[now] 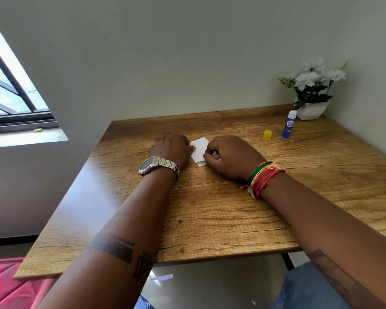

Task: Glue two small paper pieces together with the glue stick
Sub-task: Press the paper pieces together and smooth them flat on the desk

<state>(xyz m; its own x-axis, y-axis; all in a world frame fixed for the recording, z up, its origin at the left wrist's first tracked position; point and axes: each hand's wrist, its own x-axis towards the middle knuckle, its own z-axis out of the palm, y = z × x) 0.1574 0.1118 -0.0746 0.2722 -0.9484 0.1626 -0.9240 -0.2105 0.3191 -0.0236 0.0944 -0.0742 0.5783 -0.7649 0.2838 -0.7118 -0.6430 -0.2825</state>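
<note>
Two small white paper pieces lie overlapped on the wooden table, the upper one slightly offset from the lower. My left hand rests on their left edge with curled fingers. My right hand presses its fingertips on the right edge. A blue glue stick stands upright at the back right, uncapped, its white tip showing. Its yellow cap stands on the table just left of it. Both are well apart from my hands.
A white pot with white flowers stands in the far right corner against the wall, right behind the glue stick. A window is at the left. A red cloth lies below the table's left edge.
</note>
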